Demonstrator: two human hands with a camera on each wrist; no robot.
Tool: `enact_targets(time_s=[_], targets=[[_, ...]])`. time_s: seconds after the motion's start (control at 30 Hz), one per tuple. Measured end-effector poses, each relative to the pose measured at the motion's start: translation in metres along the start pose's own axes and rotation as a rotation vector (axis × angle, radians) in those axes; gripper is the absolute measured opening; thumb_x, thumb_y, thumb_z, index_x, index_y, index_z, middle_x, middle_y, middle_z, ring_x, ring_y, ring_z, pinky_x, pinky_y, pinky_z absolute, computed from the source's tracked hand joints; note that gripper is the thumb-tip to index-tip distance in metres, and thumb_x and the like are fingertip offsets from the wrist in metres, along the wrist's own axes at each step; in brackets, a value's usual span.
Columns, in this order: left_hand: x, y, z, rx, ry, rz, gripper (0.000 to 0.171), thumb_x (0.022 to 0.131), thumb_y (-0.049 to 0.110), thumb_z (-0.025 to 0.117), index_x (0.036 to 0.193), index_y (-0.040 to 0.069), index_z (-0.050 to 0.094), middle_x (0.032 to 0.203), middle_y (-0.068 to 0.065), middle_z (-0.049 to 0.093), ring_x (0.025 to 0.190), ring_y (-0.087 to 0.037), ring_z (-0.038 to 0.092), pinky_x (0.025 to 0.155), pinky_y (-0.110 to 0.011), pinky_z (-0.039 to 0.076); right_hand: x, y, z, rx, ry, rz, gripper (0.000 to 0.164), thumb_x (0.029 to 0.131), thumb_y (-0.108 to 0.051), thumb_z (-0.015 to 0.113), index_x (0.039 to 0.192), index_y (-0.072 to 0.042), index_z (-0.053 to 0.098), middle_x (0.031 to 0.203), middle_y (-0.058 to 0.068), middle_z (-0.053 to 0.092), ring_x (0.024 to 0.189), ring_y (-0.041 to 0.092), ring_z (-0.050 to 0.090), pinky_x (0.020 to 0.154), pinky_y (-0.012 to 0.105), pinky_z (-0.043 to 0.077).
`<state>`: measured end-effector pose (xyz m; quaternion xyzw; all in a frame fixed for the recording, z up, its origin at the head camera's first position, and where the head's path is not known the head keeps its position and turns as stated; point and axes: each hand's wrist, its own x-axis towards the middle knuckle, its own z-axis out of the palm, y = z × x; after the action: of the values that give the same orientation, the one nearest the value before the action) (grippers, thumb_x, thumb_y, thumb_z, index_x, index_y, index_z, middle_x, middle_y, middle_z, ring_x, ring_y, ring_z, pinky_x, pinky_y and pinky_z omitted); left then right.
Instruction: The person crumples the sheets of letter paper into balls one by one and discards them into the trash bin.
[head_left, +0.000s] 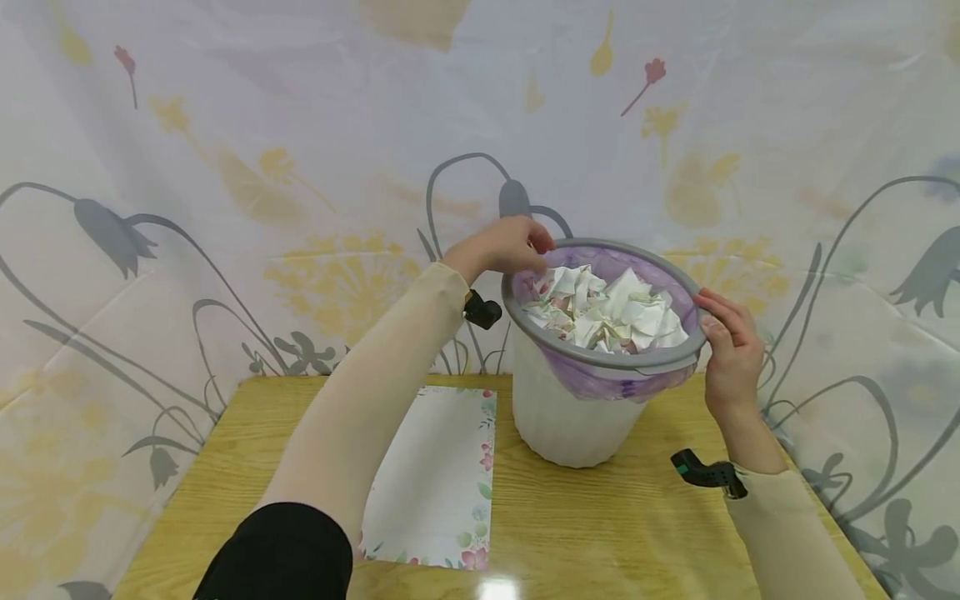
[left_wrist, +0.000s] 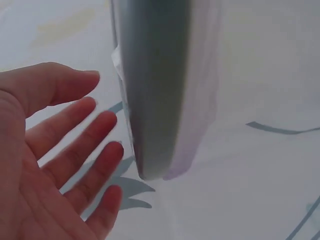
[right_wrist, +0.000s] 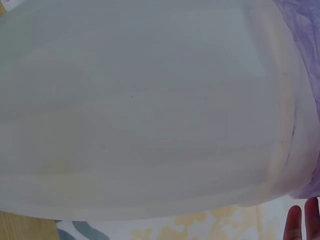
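Note:
A white trash can (head_left: 577, 425) with a grey rim ring (head_left: 645, 360) stands on the wooden table. Its purple liner (head_left: 592, 379) folds out under the ring. Crumpled white paper (head_left: 622, 304) with floral print fills the top. My left hand (head_left: 504, 247) hovers at the rim's left side; in the left wrist view its fingers (left_wrist: 82, 155) are spread, apart from the ring (left_wrist: 155, 90), with nothing in them. At the right side my right hand (head_left: 731, 354) holds the rim, thumb and fingers against it. Only two fingertips (right_wrist: 294, 225) show in the right wrist view.
A flat white sheet of paper (head_left: 435, 475) with a flowered border lies left of the can, partly hidden by the left forearm. Behind the table (head_left: 600, 533) hangs a floral-print cloth (head_left: 337, 125). Each wrist wears a small black camera (head_left: 482, 310).

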<state>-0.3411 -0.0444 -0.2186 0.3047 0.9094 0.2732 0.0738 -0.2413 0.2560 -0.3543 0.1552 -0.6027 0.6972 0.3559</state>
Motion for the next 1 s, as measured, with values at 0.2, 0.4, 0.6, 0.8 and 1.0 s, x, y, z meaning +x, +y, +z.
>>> enact_targets(time_s=[0.2, 0.4, 0.6, 0.8, 1.0], targets=[[-0.012, -0.013, -0.003, -0.103, 0.029, 0.081, 0.041, 0.090, 0.008, 0.064, 0.130, -0.001, 0.062, 0.126, -0.014, 0.064, 0.113, -0.021, 0.059, 0.093, -0.028, 0.049, -0.002, 0.000, 0.001, 0.013, 0.005, 0.005, 0.029, 0.094, 0.002, 0.054, 0.117, 0.017, 0.064, 0.124, 0.009, 0.061, 0.124, 0.022, 0.047, 0.097, 0.020, 0.041], [-0.036, -0.029, -0.005, -0.198, 0.071, 0.093, 0.037, 0.094, 0.005, 0.063, 0.130, -0.002, 0.062, 0.124, -0.014, 0.065, 0.115, -0.022, 0.061, 0.096, -0.031, 0.048, -0.001, -0.001, 0.003, 0.025, 0.002, 0.000, 0.029, 0.094, 0.001, 0.054, 0.117, 0.017, 0.064, 0.124, 0.010, 0.061, 0.125, 0.024, 0.046, 0.098, 0.021, 0.041], [-0.066, -0.054, -0.001, -0.276, 0.148, 0.130, 0.032, 0.094, 0.005, 0.064, 0.126, 0.001, 0.065, 0.121, -0.011, 0.066, 0.112, -0.023, 0.060, 0.095, -0.039, 0.048, -0.001, 0.000, 0.004, 0.027, 0.014, 0.002, 0.029, 0.094, 0.002, 0.054, 0.116, 0.017, 0.064, 0.124, 0.010, 0.062, 0.126, 0.024, 0.046, 0.098, 0.020, 0.041], [-0.099, -0.079, 0.012, -0.262, 0.128, 0.108, 0.030, 0.096, 0.006, 0.063, 0.126, 0.004, 0.066, 0.120, -0.010, 0.067, 0.109, -0.023, 0.062, 0.092, -0.040, 0.050, -0.002, 0.002, 0.004, -0.020, 0.010, -0.015, 0.031, 0.095, 0.000, 0.052, 0.119, 0.015, 0.065, 0.126, 0.007, 0.063, 0.127, 0.026, 0.045, 0.101, 0.021, 0.037], [-0.127, -0.104, 0.031, -0.253, 0.098, 0.084, 0.031, 0.097, 0.006, 0.062, 0.127, 0.003, 0.065, 0.117, -0.010, 0.068, 0.106, -0.025, 0.063, 0.088, -0.042, 0.052, -0.007, 0.006, 0.004, -0.030, 0.031, -0.012, 0.033, 0.098, -0.003, 0.051, 0.126, 0.009, 0.064, 0.132, 0.007, 0.062, 0.133, 0.024, 0.044, 0.110, 0.025, 0.031]])
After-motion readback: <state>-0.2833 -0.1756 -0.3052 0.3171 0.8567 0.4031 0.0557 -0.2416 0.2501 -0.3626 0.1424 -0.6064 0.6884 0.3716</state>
